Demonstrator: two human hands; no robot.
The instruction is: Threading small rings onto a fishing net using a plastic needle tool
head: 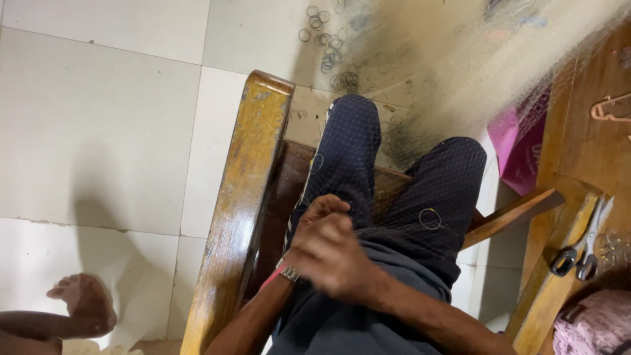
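Both hands meet over the lap: right hand (335, 260) blurred, fingers curled, seemingly pinching the fishing net (420, 190); left hand (315, 213) half hidden, grip unclear.

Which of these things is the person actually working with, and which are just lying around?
In use:
fishing net draped over the lap
small metal rings on the net
left hand and right hand, together at the lap

Lying about:
scissors on the wooden armrest
pink bag
loose rings on the floor

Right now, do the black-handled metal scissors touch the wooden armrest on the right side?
Touching. The head view shows the black-handled metal scissors lying flat on the wooden armrest, with no gap visible beneath the handles.
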